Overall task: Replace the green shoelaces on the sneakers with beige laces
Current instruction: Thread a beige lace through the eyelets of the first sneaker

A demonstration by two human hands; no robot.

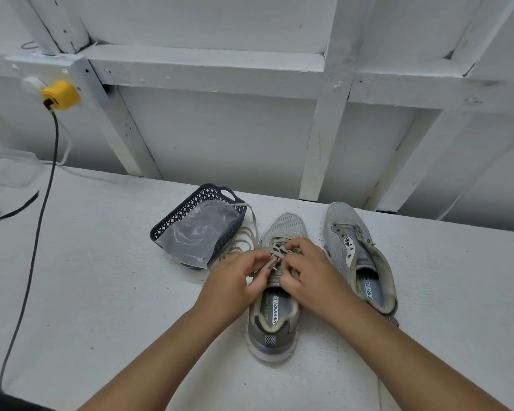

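Head view, looking down on a white table [86, 292]. Lying in the lower middle of the frame: a grey sneaker [275, 295], long axis running bottom to top, toe pointing toward the upper edge, heel toward the bottom. Sitting just to its right, close but apart: a second sneaker [358, 256], also toe-up yet tilting slightly so the toe is leaning toward the upper left, eyelets showing bare and no lace threaded.

Running across the upper eyelets of the first sneaker: a beige lace [275, 247], crossing in a few rows, with loose loops spilling out to the left toward the basket.

Left hand [235, 277] curling over the left side of the tongue area, thumb and fingers pinching a strand of the beige lace. Right hand [306, 268] curling over the right side, fingertips closing on the lace or the eyelet edge; exactly which, hard to tell. Both hands nearly touching above the lacing.

Sitting left of the first sneaker, toward the centre: a dark basket [190, 209], turned diagonally, holding a clear plastic bag [196, 232].

Hanging at the upper left: a yellow plug [60, 94], with a dark cable [33, 247] trailing down along the left edge.
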